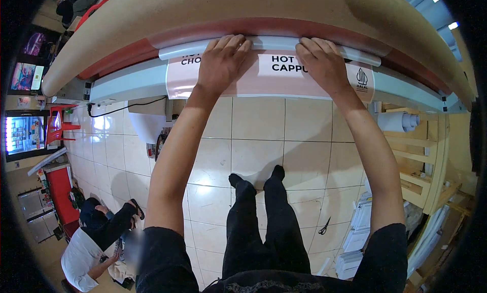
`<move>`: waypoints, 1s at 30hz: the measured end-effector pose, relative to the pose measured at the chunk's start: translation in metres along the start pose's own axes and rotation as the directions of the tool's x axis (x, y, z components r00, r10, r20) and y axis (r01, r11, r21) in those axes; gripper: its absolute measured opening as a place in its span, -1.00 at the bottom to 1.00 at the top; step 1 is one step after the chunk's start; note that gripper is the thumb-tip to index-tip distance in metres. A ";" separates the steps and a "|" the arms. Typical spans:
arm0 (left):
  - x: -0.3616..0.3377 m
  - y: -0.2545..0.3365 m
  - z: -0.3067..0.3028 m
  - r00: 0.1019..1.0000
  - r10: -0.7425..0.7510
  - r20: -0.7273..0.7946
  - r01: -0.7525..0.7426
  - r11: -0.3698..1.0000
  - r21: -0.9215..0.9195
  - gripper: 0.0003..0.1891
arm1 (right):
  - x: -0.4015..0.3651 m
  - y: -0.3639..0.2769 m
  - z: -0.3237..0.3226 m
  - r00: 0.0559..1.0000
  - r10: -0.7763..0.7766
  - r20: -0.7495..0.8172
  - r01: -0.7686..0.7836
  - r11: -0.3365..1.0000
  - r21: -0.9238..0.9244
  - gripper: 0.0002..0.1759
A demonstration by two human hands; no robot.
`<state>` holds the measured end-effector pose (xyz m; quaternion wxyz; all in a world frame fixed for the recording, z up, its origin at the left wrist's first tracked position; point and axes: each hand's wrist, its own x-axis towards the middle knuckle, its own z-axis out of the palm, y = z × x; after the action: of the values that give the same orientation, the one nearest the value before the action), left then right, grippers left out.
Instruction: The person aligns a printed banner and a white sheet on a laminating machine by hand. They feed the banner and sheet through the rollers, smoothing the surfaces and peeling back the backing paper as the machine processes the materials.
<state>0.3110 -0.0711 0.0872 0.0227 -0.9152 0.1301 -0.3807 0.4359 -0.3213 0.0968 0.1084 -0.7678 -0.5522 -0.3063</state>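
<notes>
A pink printed sheet (253, 79) with the words "HOT CAPPU…" and a halal logo hangs over the front of a long, pale machine bar (127, 84). Along the sheet's upper edge lies a white roll (276, 42), against a reddish roller (177, 33). My left hand (223, 62) is closed over the roll left of centre, fingers curled across its top. To the right, my right hand (324, 62) grips the same roll in a similar way. Both hands cover parts of the printed lettering, and their fingertips are partly hidden behind the roll.
A wide tan roll (253, 8) arches above the bar. On the tiled floor (258, 120) lie scissors (324, 226) and stacked papers (355, 237). A wooden rack (431, 161) with a white roll (398, 122) stands right. A person (86, 252) sits lower left; a black cable (127, 107) hangs left.
</notes>
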 end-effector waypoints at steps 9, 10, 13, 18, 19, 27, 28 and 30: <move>0.004 0.002 -0.002 0.999 -0.039 -0.013 0.039 0.999 -0.013 -0.57 | 0.005 -0.003 0.002 0.999 0.009 0.034 -0.009 1.000 0.009 -0.66; 0.002 0.000 -0.004 0.999 -0.053 -0.005 0.053 0.999 -0.005 -0.61 | 0.004 -0.002 0.002 0.999 0.015 0.047 -0.016 1.000 0.022 -0.66; -0.008 -0.012 -0.010 0.996 -0.088 0.022 0.088 0.996 -0.007 -0.63 | -0.001 0.003 0.002 0.999 0.016 0.050 -0.018 0.999 0.040 -0.66; -0.042 -0.049 -0.032 0.994 -0.107 0.012 0.107 0.994 0.010 -0.54 | -0.022 0.028 -0.006 0.998 0.047 0.042 -0.048 0.999 0.011 -0.63; -0.047 -0.053 -0.041 0.995 -0.103 -0.011 0.103 0.994 0.039 -0.59 | -0.028 0.034 -0.010 0.998 0.048 0.042 -0.048 0.999 0.011 -0.63; -0.098 -0.102 -0.071 0.973 -0.229 0.014 0.223 0.959 0.173 -0.74 | -0.097 0.089 -0.028 0.993 0.101 -0.062 -0.112 0.971 -0.212 -0.68; -0.102 -0.104 -0.072 0.968 -0.250 0.007 0.244 0.951 0.190 -0.74 | -0.105 0.094 -0.031 0.988 0.150 -0.049 -0.157 0.954 -0.255 -0.66; -0.107 -0.109 -0.075 0.962 -0.272 -0.005 0.267 0.944 0.195 -0.74 | -0.120 0.107 -0.035 0.973 0.227 -0.051 -0.232 0.924 -0.304 -0.67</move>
<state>0.2098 0.0655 0.0821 0.0610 -0.9219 -0.0342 -0.3811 0.4967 -0.4721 0.0722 0.0264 -0.8322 -0.4032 -0.3798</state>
